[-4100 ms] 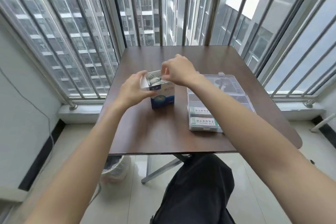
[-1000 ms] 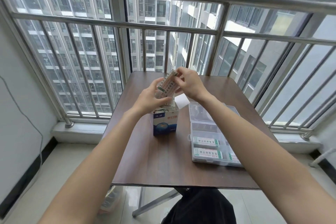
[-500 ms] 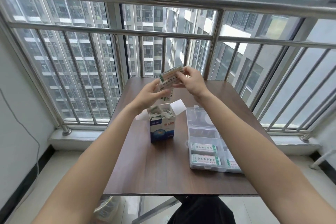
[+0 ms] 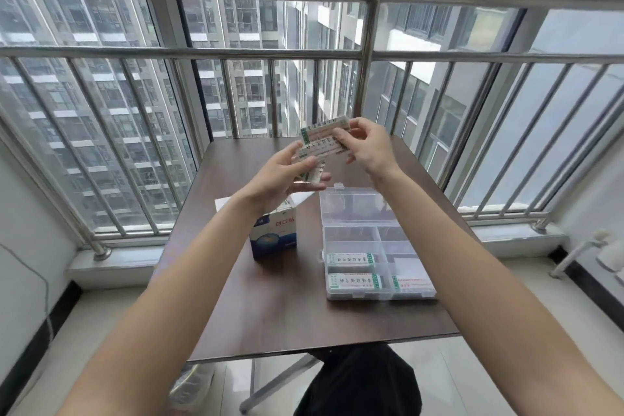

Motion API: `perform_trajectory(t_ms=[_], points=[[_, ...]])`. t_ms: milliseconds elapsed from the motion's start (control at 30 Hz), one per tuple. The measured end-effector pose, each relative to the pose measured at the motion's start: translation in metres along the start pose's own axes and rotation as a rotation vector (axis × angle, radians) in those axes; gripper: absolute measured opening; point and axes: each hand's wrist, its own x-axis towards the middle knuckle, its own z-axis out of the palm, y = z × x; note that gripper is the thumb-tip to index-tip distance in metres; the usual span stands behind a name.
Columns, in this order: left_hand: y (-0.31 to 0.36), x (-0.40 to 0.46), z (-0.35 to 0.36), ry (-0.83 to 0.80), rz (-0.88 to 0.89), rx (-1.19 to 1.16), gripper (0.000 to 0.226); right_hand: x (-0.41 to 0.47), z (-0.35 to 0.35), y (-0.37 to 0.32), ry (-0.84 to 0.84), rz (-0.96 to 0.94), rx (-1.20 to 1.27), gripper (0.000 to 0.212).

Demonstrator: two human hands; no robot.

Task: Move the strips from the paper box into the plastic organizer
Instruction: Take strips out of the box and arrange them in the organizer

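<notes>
Raised since before, both hands (image 4: 324,159) pinch strips (image 4: 322,142) above brown table (image 4: 270,307).

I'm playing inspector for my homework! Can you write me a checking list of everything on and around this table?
Surface: brown table, bare at the near edge.
Job's things: paper box standing open; plastic organizer lid open, strips in near compartments; bunch of strips held above the table.
Clutter: nothing seen.
Grippers: left hand and right hand both pinch the strips.
Cables: thin wire on left wall.
Surroundings: metal railing, tower blocks outside.
</notes>
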Motion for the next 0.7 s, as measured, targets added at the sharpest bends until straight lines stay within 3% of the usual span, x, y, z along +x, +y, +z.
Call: perform_trajectory(t_ms=[167,267,500,700], points=[[-0.025,0.003,0.023,0.045,-0.052,0.185,0.030,-0.034,-0.031,0.024,0.068,0.072,0.057,0.010],[-0.040,0.004,0.038,0.026,-0.068,0.217,0.026,-0.053,-0.046,0.039,0.104,0.110,0.128,0.002],[-0.069,0.006,0.064,0.040,-0.101,0.248,0.031,-0.086,-0.083,0.058,0.273,0.262,0.375,0.011],[-0.077,0.006,0.083,0.009,-0.087,0.245,0.036,-0.104,-0.091,0.068,0.177,0.302,0.315,0.001]])
